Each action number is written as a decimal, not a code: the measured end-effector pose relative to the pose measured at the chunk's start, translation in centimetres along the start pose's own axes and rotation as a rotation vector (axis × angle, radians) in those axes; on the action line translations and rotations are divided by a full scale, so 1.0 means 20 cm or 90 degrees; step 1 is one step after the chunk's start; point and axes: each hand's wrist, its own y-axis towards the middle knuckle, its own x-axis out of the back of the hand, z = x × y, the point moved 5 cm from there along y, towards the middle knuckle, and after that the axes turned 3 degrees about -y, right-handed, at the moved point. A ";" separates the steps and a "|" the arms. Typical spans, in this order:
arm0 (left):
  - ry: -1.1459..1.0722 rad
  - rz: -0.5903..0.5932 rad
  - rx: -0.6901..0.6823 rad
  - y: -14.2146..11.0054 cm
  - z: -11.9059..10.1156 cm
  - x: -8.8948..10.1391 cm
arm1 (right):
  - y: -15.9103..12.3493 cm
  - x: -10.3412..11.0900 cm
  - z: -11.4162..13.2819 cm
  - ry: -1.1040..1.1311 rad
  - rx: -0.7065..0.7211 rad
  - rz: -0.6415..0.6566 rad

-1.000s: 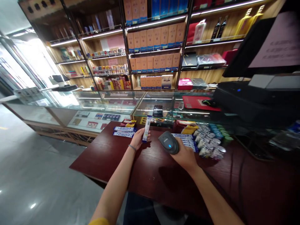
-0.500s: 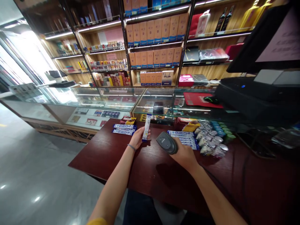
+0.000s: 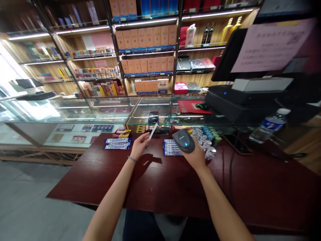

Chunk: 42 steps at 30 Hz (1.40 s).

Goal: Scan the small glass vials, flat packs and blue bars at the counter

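Worktop [image 3: 173,190], dark red and faintly grained, lies under both grips. The right grip [image 3: 195,157] is raised over it, fingers wrapped firmly round a scanner [image 3: 184,140], dark grey with a rounded top and a lit blue spot. The left grip [image 3: 139,146], a band [image 3: 132,159] at its wrist, is nearly closed, pinching a packet [image 3: 152,132] between thumb and fingers. This packet is slim, straight and held clear of the worktop, seen almost edge-on as a pale strip with blue at its upper end; it slants up and away to the right of the left grip. Its print cannot be read from this angle.

Left of the left grip lie blue-and-white sticks [image 3: 117,144], side by side. More sticks [image 3: 172,148] lie between the grips, their right ends hidden behind the scanner. Silver-lidded jars [image 3: 210,152] crowd just right of the right grip, with a phone [image 3: 239,145] and a bottle [image 3: 269,125] farther right. Beyond both grips runs a glass case [image 3: 75,113], then shelves with orange boxes [image 3: 145,40].
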 end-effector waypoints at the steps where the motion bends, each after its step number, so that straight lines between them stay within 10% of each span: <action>1: 0.050 0.009 -0.020 0.02 0.00 -0.04 | 0.01 0.02 -0.02 0.007 -0.014 -0.016; 17: 0.602 0.258 -0.179 0.10 0.18 -0.72 | 0.07 0.18 -0.26 0.086 -0.085 -0.158; 42: 0.569 0.257 -0.215 0.12 0.23 -0.73 | 0.06 0.16 -0.28 0.100 -0.113 -0.155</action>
